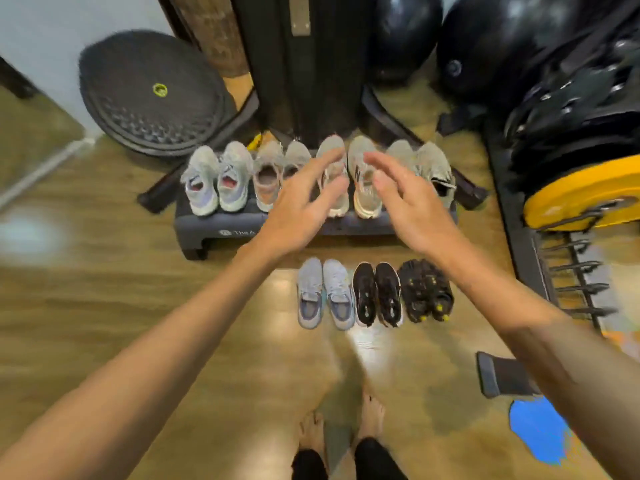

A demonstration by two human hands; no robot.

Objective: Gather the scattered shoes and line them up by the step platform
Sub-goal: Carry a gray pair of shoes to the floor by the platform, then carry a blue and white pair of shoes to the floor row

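Both hands, left (300,202) and right (412,199), hover spread and empty over the beige pair (349,178) on the step (214,230); lining-up appears nearly finished, final straightening likely next.

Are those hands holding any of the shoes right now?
No. The left hand and right hand hang open above the shoes on the step platform, gripping nothing.

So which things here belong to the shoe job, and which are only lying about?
Job: shoes on the step platform; grey pair, black pair, black-and-yellow pair on the floor.
Lying about: balance disc, black balls, yellow weight plate.
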